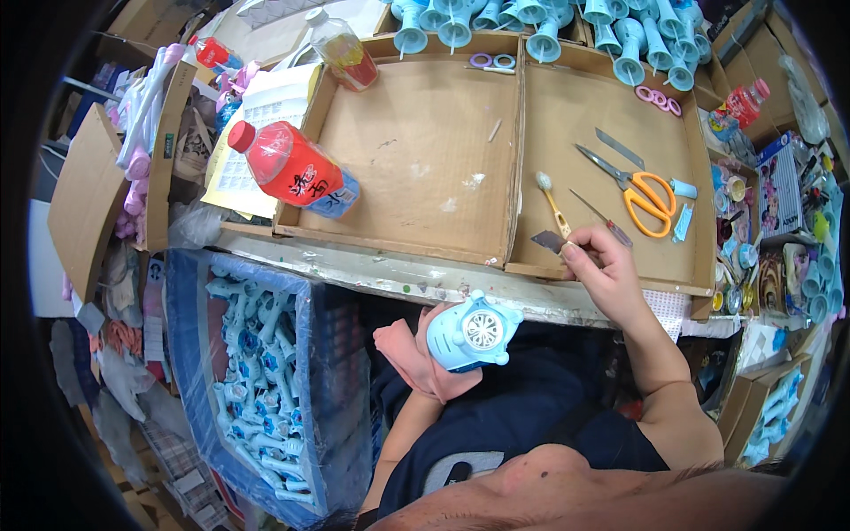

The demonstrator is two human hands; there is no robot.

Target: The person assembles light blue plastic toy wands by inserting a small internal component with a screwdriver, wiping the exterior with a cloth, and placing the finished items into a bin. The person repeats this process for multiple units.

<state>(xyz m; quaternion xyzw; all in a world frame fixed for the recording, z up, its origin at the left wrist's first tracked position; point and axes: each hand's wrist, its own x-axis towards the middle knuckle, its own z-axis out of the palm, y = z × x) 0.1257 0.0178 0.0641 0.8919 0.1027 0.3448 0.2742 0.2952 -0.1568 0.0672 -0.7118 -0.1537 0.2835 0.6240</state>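
Note:
In my left hand (423, 370), which is wrapped in a pink cloth or glove, rests a light blue plastic toy part (453, 340). A white round grille faces up on it, and small knobs stick out at its edge. My right hand (611, 273), above the front of the cardboard tray, pinches a small dark blade piece (548, 241) between thumb and fingers. Just beyond that hand lie a toothbrush (552, 202) and a thin screwdriver (602, 218). Orange-handled scissors (651, 203) and a loose grey blade (620, 148) are farther right.
A divided cardboard tray (398, 232) covers the bench, with a red-labelled bottle (297, 168) at its left and a clear bottle (343, 53) behind. Blue toy parts (543, 40) crowd the back. A blue crate (310, 389) of similar parts stands at my left.

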